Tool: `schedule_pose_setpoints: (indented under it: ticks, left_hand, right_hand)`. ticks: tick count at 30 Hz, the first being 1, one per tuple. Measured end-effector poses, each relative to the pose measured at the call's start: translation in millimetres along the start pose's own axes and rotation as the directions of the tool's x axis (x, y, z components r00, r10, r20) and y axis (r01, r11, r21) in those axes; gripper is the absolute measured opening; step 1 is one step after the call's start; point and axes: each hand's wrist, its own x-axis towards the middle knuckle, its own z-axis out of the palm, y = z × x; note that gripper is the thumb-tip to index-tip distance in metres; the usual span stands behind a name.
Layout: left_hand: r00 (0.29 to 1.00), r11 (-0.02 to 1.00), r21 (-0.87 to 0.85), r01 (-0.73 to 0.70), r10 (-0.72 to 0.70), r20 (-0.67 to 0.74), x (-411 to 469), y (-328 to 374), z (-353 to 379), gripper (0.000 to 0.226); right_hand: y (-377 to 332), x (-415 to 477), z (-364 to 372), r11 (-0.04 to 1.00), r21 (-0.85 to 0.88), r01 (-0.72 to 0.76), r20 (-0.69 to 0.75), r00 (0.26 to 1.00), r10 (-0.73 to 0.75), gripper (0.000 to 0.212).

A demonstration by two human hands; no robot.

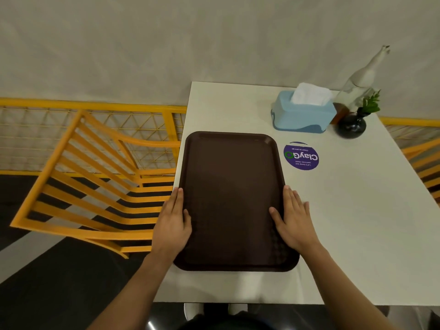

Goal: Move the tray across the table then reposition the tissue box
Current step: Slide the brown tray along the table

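A dark brown rectangular tray lies flat along the left side of the white table, its left rim at the table's edge. My left hand holds the tray's left rim, thumb on top. My right hand holds the right rim the same way, fingers flat on the table beside it. A light blue tissue box with white tissue sticking up stands at the far side, beyond the tray's far right corner.
A round purple sticker is stuck on the table right of the tray. A dark round vase with a green sprig and a white animal figurine stand right of the tissue box. A yellow slatted chair sits left of the table.
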Motion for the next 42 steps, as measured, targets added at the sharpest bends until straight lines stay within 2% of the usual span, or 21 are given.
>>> schedule_pose_setpoints:
  ticks: [6, 19, 24, 28, 35, 42]
  left_hand:
    - [1.0, 1.0, 0.004, -0.001, 0.001, 0.002, -3.3, 9.7, 2.1, 0.062]
    - [0.999, 0.999, -0.032, -0.004, 0.005, 0.034, -8.1, 7.0, 0.6, 0.064]
    - [0.998, 0.991, -0.137, 0.002, 0.008, 0.07, -7.7, 7.8, -3.9, 0.065]
    - [0.997, 0.967, -0.255, 0.017, 0.003, 0.076, -6.3, 6.9, -13.3, 0.068]
    - [0.991, 0.961, -0.244, -0.129, 0.132, -0.003, 24.4, 31.5, -26.8, 0.061]
    - [0.961, 0.914, -0.298, -0.275, 0.266, -0.071, 81.7, 118.9, -17.6, 0.056]
  right_hand:
    - [12.6, -4.0, -2.0, 0.999, -0.052, -0.01, -0.005, 1.0, 0.01, 0.078]
    - [10.0, -9.0, -3.1, 0.998, -0.046, -0.032, 0.006, 0.999, 0.032, 0.077]
    - [10.3, -8.4, -4.2, 0.998, -0.037, -0.053, 0.017, 0.998, 0.054, 0.078]
    - [7.9, -10.5, -8.4, 0.993, 0.063, -0.095, -0.019, 0.995, 0.097, 0.08]
    - [3.5, -11.3, -26.7, 0.981, 0.154, -0.115, -0.08, 0.988, 0.128, 0.075]
    - [17.2, 34.5, -67.9, 0.977, 0.202, -0.067, -0.199, 0.974, 0.108, 0.068]
